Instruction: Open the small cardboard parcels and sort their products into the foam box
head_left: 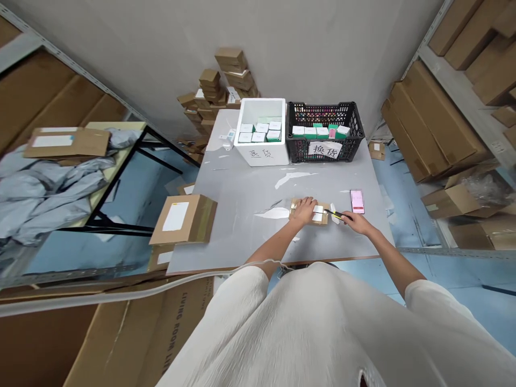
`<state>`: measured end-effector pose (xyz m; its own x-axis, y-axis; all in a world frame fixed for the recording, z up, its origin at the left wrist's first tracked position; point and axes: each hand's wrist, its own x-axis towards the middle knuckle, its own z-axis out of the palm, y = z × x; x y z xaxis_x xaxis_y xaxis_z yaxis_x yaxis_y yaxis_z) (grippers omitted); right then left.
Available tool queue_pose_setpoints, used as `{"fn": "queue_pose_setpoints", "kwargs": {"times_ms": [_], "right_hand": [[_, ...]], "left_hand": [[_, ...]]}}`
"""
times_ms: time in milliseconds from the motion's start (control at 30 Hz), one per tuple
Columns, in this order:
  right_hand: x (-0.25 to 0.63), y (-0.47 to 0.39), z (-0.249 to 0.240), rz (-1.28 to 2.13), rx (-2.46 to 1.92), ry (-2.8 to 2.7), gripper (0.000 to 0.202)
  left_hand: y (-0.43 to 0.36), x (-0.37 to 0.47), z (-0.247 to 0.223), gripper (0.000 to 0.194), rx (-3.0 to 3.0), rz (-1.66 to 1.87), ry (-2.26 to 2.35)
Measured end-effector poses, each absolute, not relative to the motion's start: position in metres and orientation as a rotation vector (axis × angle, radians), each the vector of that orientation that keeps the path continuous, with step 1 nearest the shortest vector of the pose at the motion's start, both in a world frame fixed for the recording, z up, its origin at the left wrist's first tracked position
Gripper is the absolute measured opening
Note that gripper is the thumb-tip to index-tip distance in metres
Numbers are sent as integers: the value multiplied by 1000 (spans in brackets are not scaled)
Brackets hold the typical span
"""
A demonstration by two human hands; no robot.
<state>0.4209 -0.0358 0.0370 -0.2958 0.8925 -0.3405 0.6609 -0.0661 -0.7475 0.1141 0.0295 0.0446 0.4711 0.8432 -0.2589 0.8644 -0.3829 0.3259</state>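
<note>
Fingers, left hand: spread nearly flat over the left part of the small cardboard box, resting on top without gripping.
Fingers, right hand: closed round the handle of a black-and-yellow cutter, tip pointing to 9 o'clock over the box; whether it touches, I cannot tell.
Clock centre: the small cardboard box, on the table close in front of me.
11 o'clock: a white foam box with white-and-green packs inside.
12 o'clock: a black crate, just beside it, holding similar packs, a handwritten sign on its front.
Nearly 3 o'clock: a phone, screen lit pink.
9 o'clock: a larger carton at the table's edge.
In the way: my own left hand hides part of the box; the cutter crosses its right end.
Box looks: brown, flat, oblong, with a white label on top.
Surface: grey table, with torn whitish patches.
Room: grey wall, blue floor, stacked cartons beyond at 11, loaded shelving at 2.
</note>
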Motion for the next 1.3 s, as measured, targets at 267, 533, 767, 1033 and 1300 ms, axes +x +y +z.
{"fn": "queue_pose_setpoints", "kwargs": {"times_ms": [267,533,767,1033,1300], "right_hand": [[412,-50,30,743,-1717,-2395,46],[406,-58,26,610,-1745,-2346,46],[436,-50,10,528,-1826,-2191,50],[391,0,-14,826,-1829,-1883,44],[326,29,5,1244,-1625,-1756,43]], "left_hand": [[29,114,24,52,2339,-80,1424],[22,110,10,56,2279,44,1413],[19,106,-1,58,2275,74,1370],[7,85,11,83,2276,105,1384],[-17,56,28,23,2263,-163,1491]]}}
